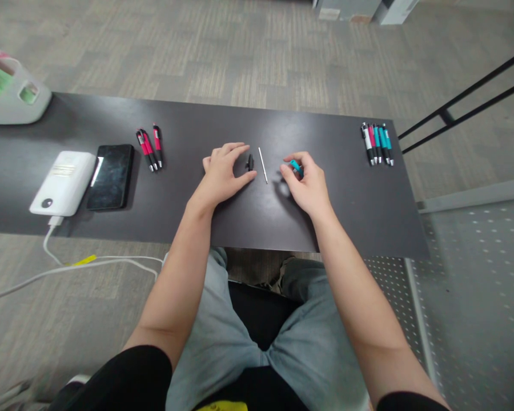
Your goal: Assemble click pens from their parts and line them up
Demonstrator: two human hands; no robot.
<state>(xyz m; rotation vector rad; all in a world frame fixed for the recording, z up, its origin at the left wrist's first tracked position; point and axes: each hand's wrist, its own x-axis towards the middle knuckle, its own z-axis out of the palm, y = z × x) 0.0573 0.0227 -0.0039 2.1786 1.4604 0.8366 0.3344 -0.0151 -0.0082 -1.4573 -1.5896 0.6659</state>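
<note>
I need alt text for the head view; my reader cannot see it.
A person's right hand holds a teal pen part above a dark table; the left hand is beside a black part, with a silver rod between the hands. Three pink pens, a black device and a white device lie left; more pens lie right.

Short black sleeves (124, 377) end near the elbows, leaving the forearms (175, 279), the left hand (225, 174) and the right hand (308, 188) bare. The black top (261, 391) carries a bright yellow patch (223, 407), only partly in view. Faded light-blue trousers (212, 337), apparently denim, cover the legs, seamed at the crotch.
</note>
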